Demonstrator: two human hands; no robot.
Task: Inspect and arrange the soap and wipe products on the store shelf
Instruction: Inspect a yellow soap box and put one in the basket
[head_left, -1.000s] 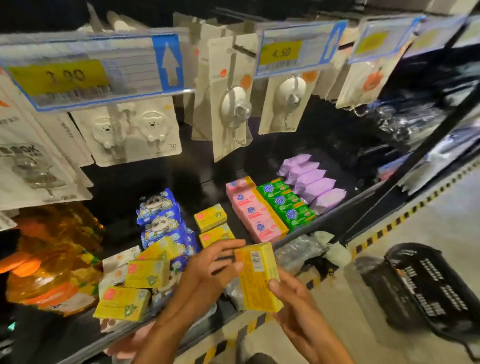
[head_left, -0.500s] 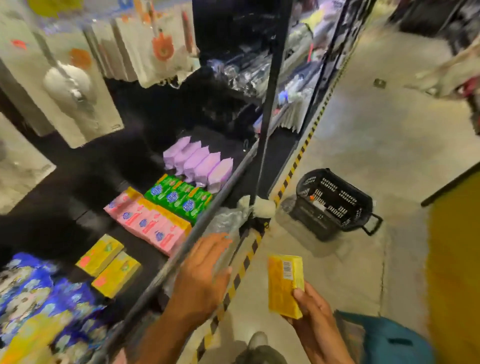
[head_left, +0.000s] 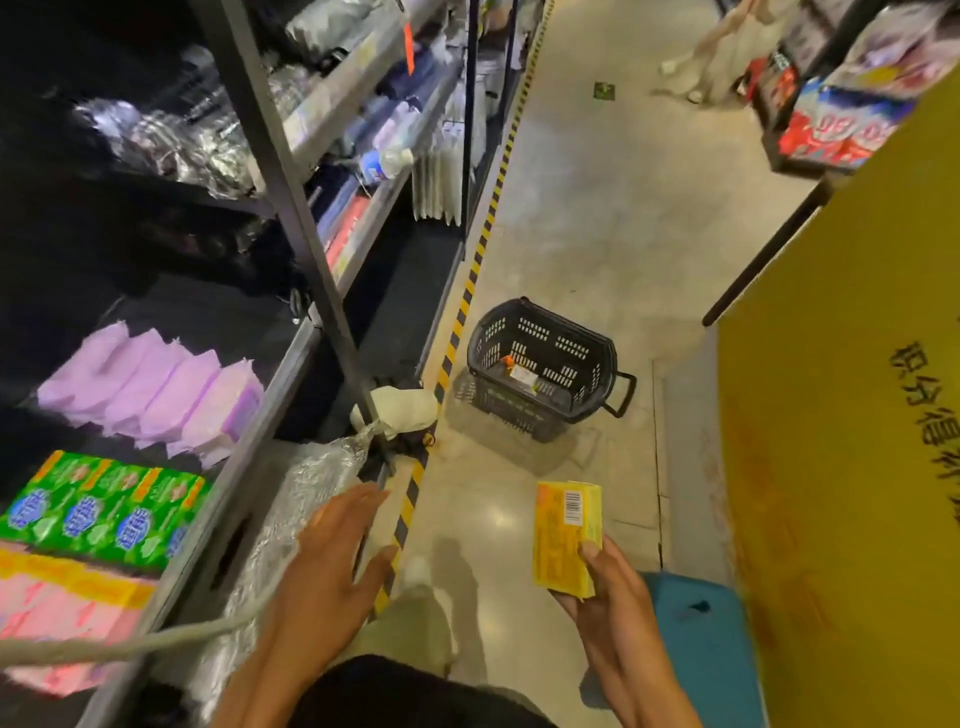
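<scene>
Yellow soap box (head_left: 567, 540) is being pinched at its lower end by the right hand's fingertips (head_left: 591, 552). One digit is pressing on the barcode side. The others are curling underneath, mostly hidden by the box. The right hand (head_left: 618, 618) is carrying it alone, well out from the shelf (head_left: 270, 384) on the aisle side, with the barcode turned up toward the camera.

A second ago both hands were gripping this box right in front of the shelf, above the other yellow boxes. Since then the left hand (head_left: 332, 566) has let go. Its fingers (head_left: 363, 506) are now spreading straight and holding nothing, and it is hovering over a crinkled foil bag (head_left: 311, 493) just outside the shelf's front rail. The view has also been swinging away from the shelf, so the yellow row is dropping out of sight. Only the pink packs (head_left: 62, 608), green packs (head_left: 104, 514) and purple packs (head_left: 156, 384) are still showing on the shelf board, lying in tidy rows.

For the task, this looks like the check of the box finishing and the box being taken away from the shelf, not returned to its row. A black basket (head_left: 615, 358) is standing on the floor further out from the shelf, and the box may be heading there. That is a guess, since nothing is yet showing where it will go.
</scene>
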